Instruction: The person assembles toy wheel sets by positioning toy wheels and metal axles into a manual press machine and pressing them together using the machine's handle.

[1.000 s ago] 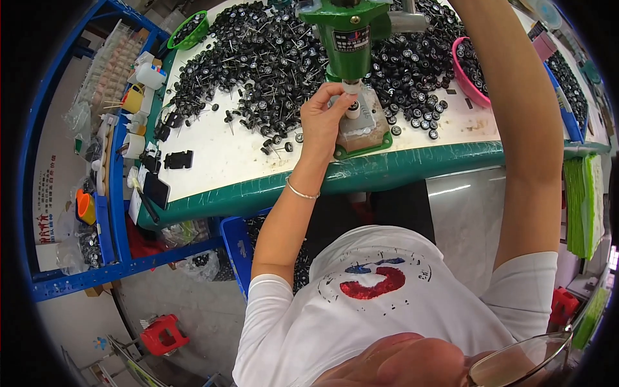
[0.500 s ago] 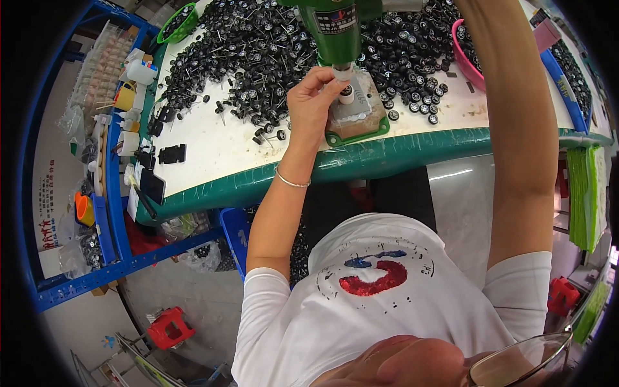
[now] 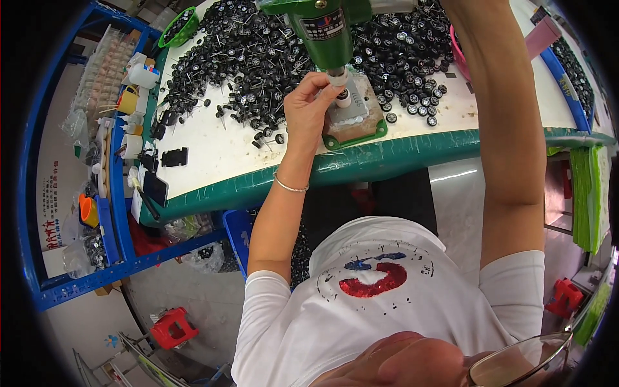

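Observation:
My left hand reaches over the table edge with thumb and fingers closed in a pinch at a small black wheel. The wheel sits on a short white post on the grey plate of a green hand press. Just above the fingertips hangs the white-tipped ram of the press. My right arm stretches up along the right side; its hand lies beyond the top edge, out of sight.
Heaps of black toy wheels, many on thin metal axles, spread behind and beside the press. A green basket and a pink basin stand around them. Bottles and a blue rack line the left; a blue tray is at right.
My right forearm has shifted slightly left. My left hand stays pinched at the wheel by the post. The whole view has moved a little.

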`<state>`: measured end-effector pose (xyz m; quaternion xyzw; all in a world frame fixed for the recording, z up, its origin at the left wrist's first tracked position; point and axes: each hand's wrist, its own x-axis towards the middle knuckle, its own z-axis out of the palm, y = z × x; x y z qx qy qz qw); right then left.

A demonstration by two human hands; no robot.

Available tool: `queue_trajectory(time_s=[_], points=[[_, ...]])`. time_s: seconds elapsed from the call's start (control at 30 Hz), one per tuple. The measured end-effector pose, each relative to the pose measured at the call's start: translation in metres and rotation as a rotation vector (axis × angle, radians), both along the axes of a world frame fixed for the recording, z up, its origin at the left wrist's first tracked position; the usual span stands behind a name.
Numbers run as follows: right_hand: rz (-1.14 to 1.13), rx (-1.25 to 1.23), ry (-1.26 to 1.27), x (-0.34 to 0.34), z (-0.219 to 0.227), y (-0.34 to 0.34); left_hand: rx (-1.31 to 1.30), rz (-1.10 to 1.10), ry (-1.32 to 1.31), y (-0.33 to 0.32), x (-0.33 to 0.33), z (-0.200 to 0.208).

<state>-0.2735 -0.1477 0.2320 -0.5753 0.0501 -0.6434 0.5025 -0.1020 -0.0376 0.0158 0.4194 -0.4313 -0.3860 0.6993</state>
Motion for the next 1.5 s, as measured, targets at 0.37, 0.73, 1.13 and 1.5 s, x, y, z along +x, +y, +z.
queue_trajectory(time_s=[0.37, 0.73, 1.13, 1.5], points=[[0.864, 0.307, -1.047, 0.029, 0.010, 0.052, 0.014, 0.019, -0.002, 0.001, -0.005, -0.002], [-0.174, -0.047, -0.096, 0.036, 0.021, 0.034, 0.053, 0.126, -0.037, 0.011, -0.008, 0.002], [0.104, 0.224, 0.220, 0.044, 0.011, -0.098, 0.146, 0.445, 0.037, 0.059, 0.056, 0.005], [-0.388, 0.122, 0.697, -0.056, -0.118, -0.016, 0.527, 0.720, -0.819, 0.121, 0.133, -0.011]])
